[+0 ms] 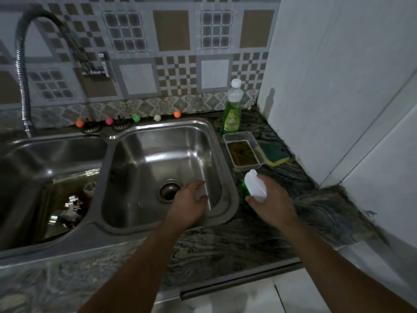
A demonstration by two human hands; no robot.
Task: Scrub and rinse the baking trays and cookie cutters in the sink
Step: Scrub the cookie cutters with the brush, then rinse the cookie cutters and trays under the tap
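A double steel sink fills the counter. Its right basin [140, 159] holds nothing but the drain [169, 190]. In the left basin [27, 168] lie a clear tray [76, 175] and shiny metal cookie cutters [67, 211], partly in shadow. My left hand [189, 204] hovers over the right basin's near right corner, fingers loosely curled, holding nothing. My right hand [268, 199] grips a white scrub brush with green bristles [253, 186] above the counter, just right of the sink rim.
A green dish soap bottle [232, 111] stands behind a clear plastic container of brownish liquid [242, 152], with a green-yellow sponge [274, 154] beside it. A flexible metal faucet [22, 64] arches at back left. Small coloured balls [136, 117] line the backsplash. A white wall [338, 86] bounds the right.
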